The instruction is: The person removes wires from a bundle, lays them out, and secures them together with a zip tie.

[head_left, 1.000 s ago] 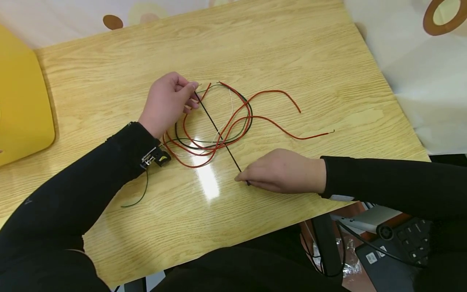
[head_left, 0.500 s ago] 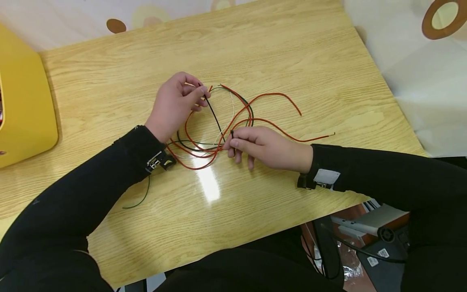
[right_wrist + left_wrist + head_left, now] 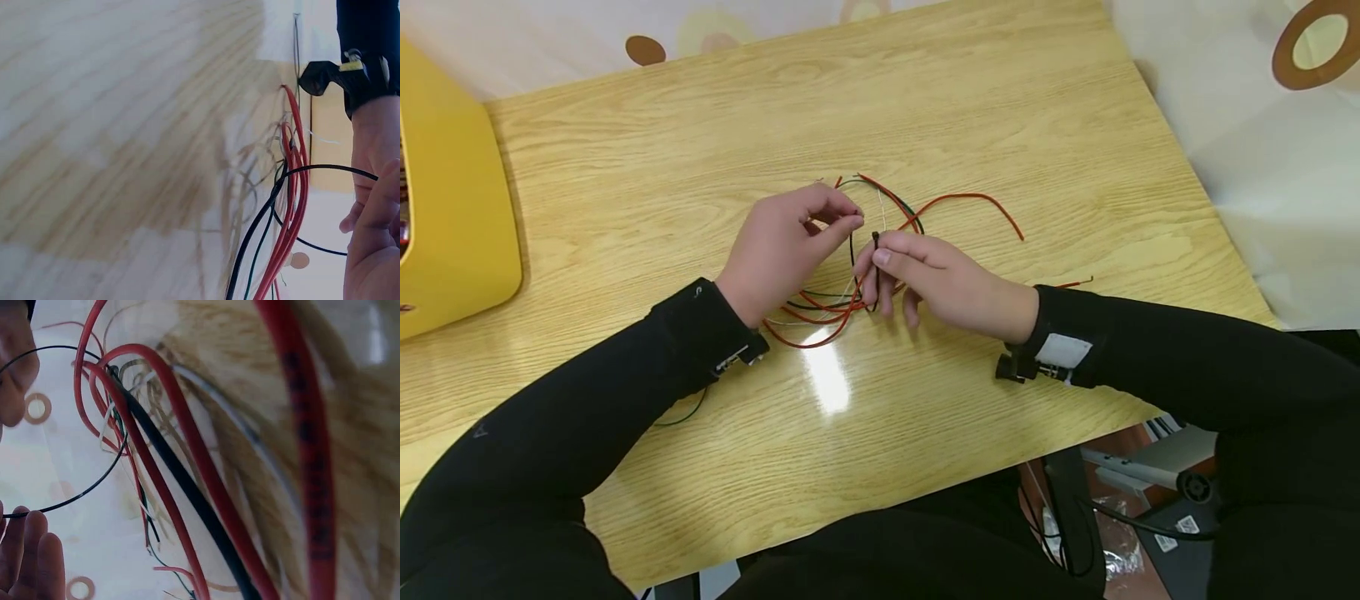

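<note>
Two hands: both over the middle of the surface [image 3: 625,200], fingertips almost meeting.
Left hand [image 3: 782,250]: fingers curled, thumb and forefinger pinching one end of the black wire [image 3: 852,250].
Right hand [image 3: 936,279]: fingers curled, thumb and forefinger pinching the other end, held upright just beside the left fingertips.
Black wire: bent into a small hanging loop between the two hands, above the tangle; the left wrist view shows it as a thin open arc [image 3: 94,481].
Change: a second ago the black wire lay stretched straight, the right hand down near the front edge; the right hand has since come up and inward, bringing the two ends close together.
Meaning: judged from this, the black wire is being folded or coiled, with both ends now under control.
Tangle [image 3: 820,312]: red, green and white wires lying looped on the surface, under and behind the hands.
Red wire [image 3: 970,198]: arcs out to the right, its end well apart from the hands.
Green wire [image 3: 681,415]: a loose tail beside the left sleeve.
Yellow box [image 3: 452,200]: at the left edge, well apart from the work.
Edges: front edge near the forearms; right edge well beyond the red wire.
Open room: bare wood behind the tangle and to the left.
</note>
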